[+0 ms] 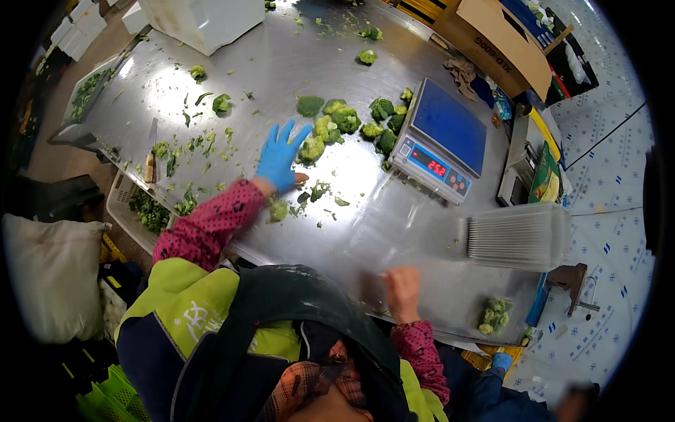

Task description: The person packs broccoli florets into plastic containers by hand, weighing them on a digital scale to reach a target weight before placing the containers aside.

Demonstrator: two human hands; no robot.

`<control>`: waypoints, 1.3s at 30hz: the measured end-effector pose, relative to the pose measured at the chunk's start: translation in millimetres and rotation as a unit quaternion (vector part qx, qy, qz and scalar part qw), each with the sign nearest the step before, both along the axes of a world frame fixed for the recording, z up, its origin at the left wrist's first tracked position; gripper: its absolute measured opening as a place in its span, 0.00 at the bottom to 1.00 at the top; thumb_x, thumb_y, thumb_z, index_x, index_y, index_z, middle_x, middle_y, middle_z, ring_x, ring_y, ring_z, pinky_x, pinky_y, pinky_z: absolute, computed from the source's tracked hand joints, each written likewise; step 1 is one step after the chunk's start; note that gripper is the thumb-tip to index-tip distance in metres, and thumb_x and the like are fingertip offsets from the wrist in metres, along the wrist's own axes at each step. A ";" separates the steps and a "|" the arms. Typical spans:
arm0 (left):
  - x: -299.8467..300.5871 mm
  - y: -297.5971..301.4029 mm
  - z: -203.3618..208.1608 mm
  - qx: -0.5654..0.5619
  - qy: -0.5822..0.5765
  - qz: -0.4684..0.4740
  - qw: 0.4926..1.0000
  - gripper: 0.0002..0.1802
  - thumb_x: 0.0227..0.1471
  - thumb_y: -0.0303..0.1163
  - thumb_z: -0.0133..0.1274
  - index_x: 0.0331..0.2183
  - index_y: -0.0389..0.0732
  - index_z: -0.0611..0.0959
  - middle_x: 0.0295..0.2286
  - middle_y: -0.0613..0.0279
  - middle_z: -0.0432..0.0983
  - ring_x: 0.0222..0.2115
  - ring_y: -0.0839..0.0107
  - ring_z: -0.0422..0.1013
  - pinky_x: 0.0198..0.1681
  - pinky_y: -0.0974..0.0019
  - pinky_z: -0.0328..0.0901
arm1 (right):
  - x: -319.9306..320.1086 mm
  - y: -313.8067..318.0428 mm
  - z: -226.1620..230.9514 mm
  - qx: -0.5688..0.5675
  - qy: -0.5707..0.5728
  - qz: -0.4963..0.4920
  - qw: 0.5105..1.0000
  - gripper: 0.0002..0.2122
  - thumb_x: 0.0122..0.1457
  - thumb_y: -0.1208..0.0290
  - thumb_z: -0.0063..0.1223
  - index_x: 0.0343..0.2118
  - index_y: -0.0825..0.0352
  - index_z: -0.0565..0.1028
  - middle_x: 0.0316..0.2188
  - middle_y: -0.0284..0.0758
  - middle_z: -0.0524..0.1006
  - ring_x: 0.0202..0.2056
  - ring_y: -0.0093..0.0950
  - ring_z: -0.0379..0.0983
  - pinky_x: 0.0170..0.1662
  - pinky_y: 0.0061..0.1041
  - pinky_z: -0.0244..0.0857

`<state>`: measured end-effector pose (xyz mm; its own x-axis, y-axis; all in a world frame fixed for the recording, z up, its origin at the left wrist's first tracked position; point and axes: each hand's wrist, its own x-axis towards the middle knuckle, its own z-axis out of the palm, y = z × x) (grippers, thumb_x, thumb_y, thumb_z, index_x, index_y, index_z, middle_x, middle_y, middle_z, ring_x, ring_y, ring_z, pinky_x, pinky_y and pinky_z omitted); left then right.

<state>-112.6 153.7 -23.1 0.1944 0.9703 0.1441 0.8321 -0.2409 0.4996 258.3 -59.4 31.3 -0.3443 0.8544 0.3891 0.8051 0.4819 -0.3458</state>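
Observation:
My left hand (278, 160), in a blue glove with a bare thumb tip showing, is open over the metal table. Its spread fingers reach to the near edge of a group of broccoli florets (326, 129); whether they touch one is hard to tell. More florets (380, 109) lie against the side of a digital scale (439, 144) with a blue platform and a lit red display. At the table's near edge, my bare right hand (403, 292) is closed, its fingers curled. What it holds, if anything, is hidden.
Transparent plastic trays (517, 238) are stacked at right, beyond a tray of broccoli (496, 316). A wooden-handled knife (150, 167) lies at the left edge, above a crate of trimmings (133, 218). A white box (204, 24) and a cardboard box (492, 46) stand behind. Another person's blue-gloved hand (502, 361) shows lower right.

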 end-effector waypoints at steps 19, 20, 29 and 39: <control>17.0 158.8 22.2 -0.117 0.134 -0.235 0.956 0.86 0.12 0.58 0.77 0.69 0.63 0.41 0.68 0.45 0.38 0.65 0.28 0.40 0.64 0.33 0.43 | -80.1 413.2 5.5 -0.240 -0.488 -0.008 0.839 0.73 0.26 0.43 0.77 0.71 0.54 0.32 0.67 0.60 0.48 0.68 0.53 0.44 0.70 0.46 0.35; 16.1 161.2 23.0 -0.122 0.120 -0.237 0.956 0.86 0.12 0.58 0.77 0.69 0.62 0.41 0.68 0.45 0.38 0.64 0.28 0.42 0.63 0.34 0.45 | -83.2 423.8 1.9 -0.275 -0.484 -0.007 0.831 0.73 0.27 0.43 0.77 0.71 0.54 0.32 0.67 0.59 0.49 0.68 0.53 0.45 0.70 0.47 0.37; 4.0 173.6 7.0 -0.105 0.029 -0.242 0.964 0.80 0.14 0.53 0.77 0.68 0.57 0.51 0.66 0.48 0.49 0.49 0.44 0.68 0.52 0.51 0.67 | -111.5 409.0 -25.6 -0.275 -0.300 0.073 0.910 0.57 0.35 0.70 0.73 0.70 0.54 0.48 0.57 0.44 0.64 0.55 0.48 0.65 0.57 0.47 0.60; -15.7 138.3 4.8 -0.193 -0.115 -0.234 0.946 0.77 0.17 0.38 0.79 0.68 0.55 0.53 0.62 0.44 0.48 0.58 0.41 0.58 0.60 0.51 0.60 | -131.7 327.6 -43.7 -0.384 0.076 0.010 0.920 0.50 0.37 0.71 0.68 0.67 0.61 0.53 0.53 0.54 0.60 0.55 0.50 0.62 0.61 0.38 0.60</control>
